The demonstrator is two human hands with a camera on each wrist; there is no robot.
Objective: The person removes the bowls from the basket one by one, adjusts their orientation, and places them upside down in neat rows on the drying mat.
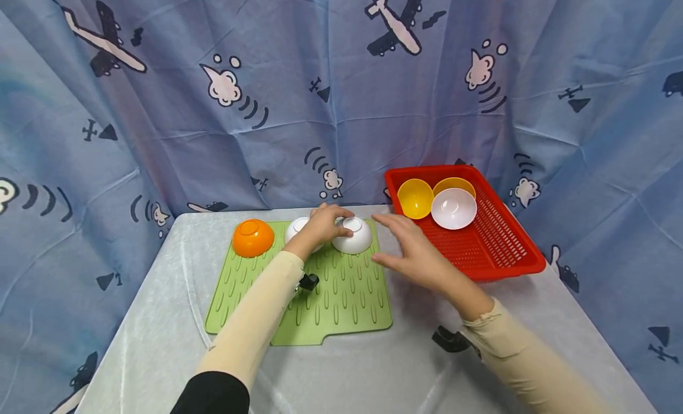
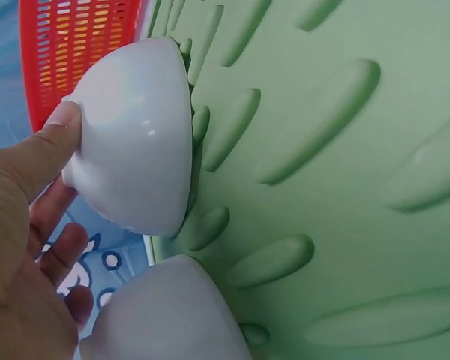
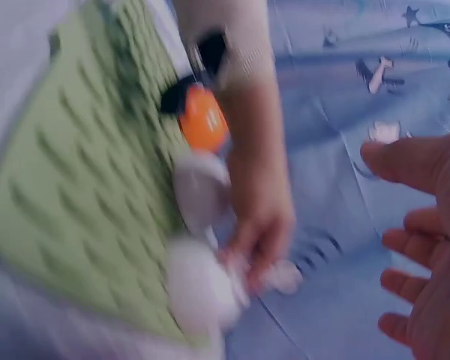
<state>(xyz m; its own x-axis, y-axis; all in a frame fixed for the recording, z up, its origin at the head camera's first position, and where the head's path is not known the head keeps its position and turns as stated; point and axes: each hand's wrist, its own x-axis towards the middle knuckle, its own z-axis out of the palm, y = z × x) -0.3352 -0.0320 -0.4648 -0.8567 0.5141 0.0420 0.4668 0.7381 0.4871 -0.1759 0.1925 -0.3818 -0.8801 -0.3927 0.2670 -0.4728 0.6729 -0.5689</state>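
My left hand (image 1: 322, 224) grips upturned glossy white plastic bowl (image 1: 352, 235), frame centre; light, slippery—hold w/ fingers round its sides. Right hand (image 1: 413, 254) hovers, fingers spread.

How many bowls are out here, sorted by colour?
White bowls: 3, two upside down on the green mat (one gripped by the left hand, one behind that hand) and one in the red basket.
Yellow bowls: 2, both in the basket.
Orange bowls: 1, on the mat.
Total: 6

L hand (image 1: 325, 223) curled, R hand (image 1: 413, 254) spread
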